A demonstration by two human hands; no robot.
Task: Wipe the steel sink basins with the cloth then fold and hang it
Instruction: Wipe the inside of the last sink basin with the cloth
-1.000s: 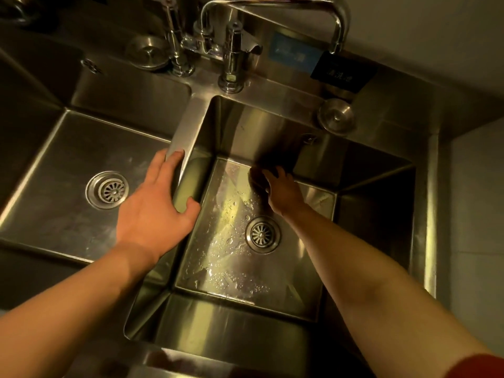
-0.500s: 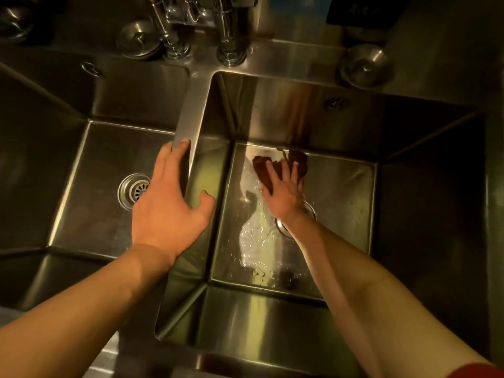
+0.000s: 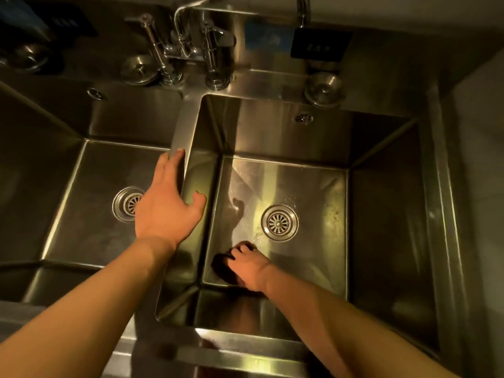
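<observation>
Your two forearms are bare, no sleeves showing; your left hand [image 3: 166, 205] and right hand [image 3: 252, 268] wear no gloves, rings or watch.

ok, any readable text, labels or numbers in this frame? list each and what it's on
Nothing can be read for certain.
Black sign on the back wall behind the right basin: a short line of light characters, too blurred to read.
Blue label left of it on the same wall: faint marks, not readable.
Faucet, drains and basin walls: no text that shows.
</observation>
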